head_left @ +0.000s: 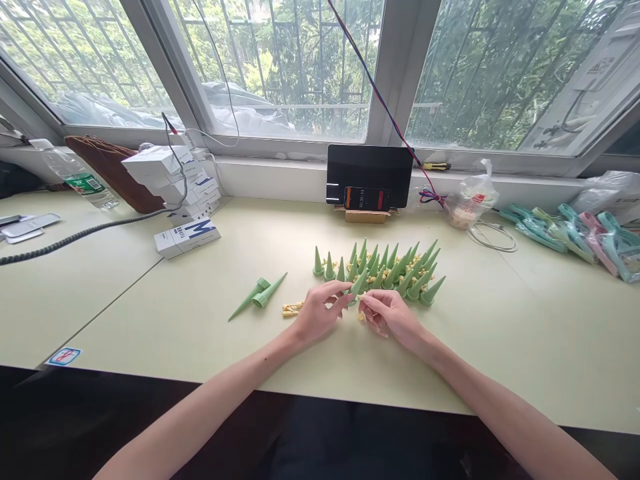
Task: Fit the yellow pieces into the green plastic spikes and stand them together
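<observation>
My left hand is closed on a green watering spike, a pointed plastic cone that leans up to the right. Facing it, my right hand pinches a small yellow plastic valve close to the spike's side. Another yellow bit shows just under the right fingertips; whether the hand holds it is unclear. Just beyond both hands stand several upright green spikes in rows, with small yellow parts on them. Two loose spikes lie to the left. Several yellow valves sit beside my left wrist.
A dark screen with a phone propped before it stands at the back. White boxes and a water bottle are on the left. A knotted plastic bag, a white cable and coloured plastic clips lie at the right.
</observation>
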Tool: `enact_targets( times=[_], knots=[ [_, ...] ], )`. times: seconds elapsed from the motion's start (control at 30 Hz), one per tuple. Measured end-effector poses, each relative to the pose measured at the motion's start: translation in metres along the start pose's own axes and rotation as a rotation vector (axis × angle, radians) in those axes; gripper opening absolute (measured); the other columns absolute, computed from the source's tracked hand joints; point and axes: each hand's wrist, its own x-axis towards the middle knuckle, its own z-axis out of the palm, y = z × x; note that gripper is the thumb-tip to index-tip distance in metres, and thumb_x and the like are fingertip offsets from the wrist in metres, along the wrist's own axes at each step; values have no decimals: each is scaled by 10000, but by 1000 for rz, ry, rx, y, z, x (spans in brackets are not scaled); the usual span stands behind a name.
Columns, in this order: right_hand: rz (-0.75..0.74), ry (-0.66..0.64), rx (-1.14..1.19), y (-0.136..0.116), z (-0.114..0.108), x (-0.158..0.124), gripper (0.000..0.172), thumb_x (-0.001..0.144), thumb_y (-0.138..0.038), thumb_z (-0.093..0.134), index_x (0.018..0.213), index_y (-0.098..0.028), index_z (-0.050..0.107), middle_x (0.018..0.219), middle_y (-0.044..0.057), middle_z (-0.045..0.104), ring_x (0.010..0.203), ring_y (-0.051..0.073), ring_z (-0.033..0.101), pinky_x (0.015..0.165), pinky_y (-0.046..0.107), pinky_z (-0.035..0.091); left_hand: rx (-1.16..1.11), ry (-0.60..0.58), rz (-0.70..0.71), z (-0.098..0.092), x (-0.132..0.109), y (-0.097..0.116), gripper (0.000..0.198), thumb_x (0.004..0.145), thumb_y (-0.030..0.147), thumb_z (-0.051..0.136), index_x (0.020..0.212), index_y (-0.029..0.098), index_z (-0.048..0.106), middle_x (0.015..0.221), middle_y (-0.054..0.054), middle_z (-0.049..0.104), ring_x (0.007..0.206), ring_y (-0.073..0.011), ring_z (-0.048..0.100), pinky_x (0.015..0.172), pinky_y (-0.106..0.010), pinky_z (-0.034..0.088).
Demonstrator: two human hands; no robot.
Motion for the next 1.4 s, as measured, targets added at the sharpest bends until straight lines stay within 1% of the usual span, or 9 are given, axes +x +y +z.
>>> enact_targets(
  times=[0.23, 0.33, 0.43, 0.57, 0.7, 0.83, 0.97, 1.13, 1.4],
  knots=[
    [-40, 12, -145, 2, -1, -1, 370, 951, -474, 568, 761, -166, 644, 535, -45, 473, 392, 84, 396, 375, 224, 324, -28, 2, -89, 0, 1, 4, 201, 897, 314, 654, 968, 131, 697, 746, -41, 674, 554, -120, 612, 523, -239, 554],
    [-95, 20, -254, 4, -2, -2, 375, 976, -450, 536, 722, -181, 596, 518, -43, 474, 408, 94, 400, 412, 238, 336, -41, -28, -123, 0, 1, 5, 201, 903, 332, 642, 936, 137, 675, 699, -25, 655, 533, -116, 604, 521, -232, 535],
    [-197, 52, -427, 5, -2, -3, 388, 992, -412, 519, 675, -188, 538, 572, -20, 511, 475, 110, 440, 469, 252, 354, -66, -81, -152, -1, -1, 6, 201, 927, 349, 605, 900, 152, 626, 658, 2, 619, 507, -107, 591, 499, -215, 510],
    [-366, 91, -656, 4, -2, -3, 359, 1005, -353, 502, 689, -187, 544, 640, 6, 540, 557, 132, 446, 526, 270, 353, -102, -139, -198, -2, -2, 8, 221, 952, 370, 566, 857, 172, 552, 588, 41, 551, 459, -98, 568, 449, -193, 464],
    [-497, 99, -786, 7, -4, -2, 364, 1029, -321, 454, 705, -190, 553, 674, 22, 536, 599, 150, 453, 568, 284, 372, -198, -166, -259, -2, -2, 8, 255, 945, 409, 574, 847, 180, 522, 593, 55, 530, 421, -97, 563, 401, -190, 437],
    [-567, 89, -847, 13, -8, -1, 312, 1042, -313, 424, 828, -199, 621, 749, 50, 571, 641, 168, 489, 596, 291, 411, -264, -185, -306, -2, -1, 8, 308, 931, 457, 589, 824, 177, 518, 620, 52, 520, 403, -102, 570, 361, -192, 414],
    [-588, 82, -861, 16, -10, -1, 297, 1051, -310, 404, 936, -210, 659, 824, 76, 613, 696, 182, 532, 639, 302, 447, -285, -180, -302, -1, -1, 7, 320, 926, 469, 595, 818, 180, 509, 610, 58, 506, 396, -101, 565, 355, -194, 415],
    [-589, 111, -852, 16, -9, 0, 283, 1045, -307, 425, 935, -208, 666, 797, 67, 595, 670, 177, 519, 615, 294, 438, -269, -164, -267, -1, -3, 7, 286, 939, 445, 584, 854, 182, 510, 662, 48, 531, 411, -91, 565, 379, -197, 439],
    [-584, 94, -861, 14, -11, 0, 293, 1051, -320, 408, 990, -203, 670, 769, 55, 582, 658, 179, 523, 609, 297, 443, -204, -168, -208, 0, -5, 8, 246, 966, 424, 544, 901, 206, 451, 565, 72, 501, 402, -100, 541, 409, -201, 446]
  ],
)
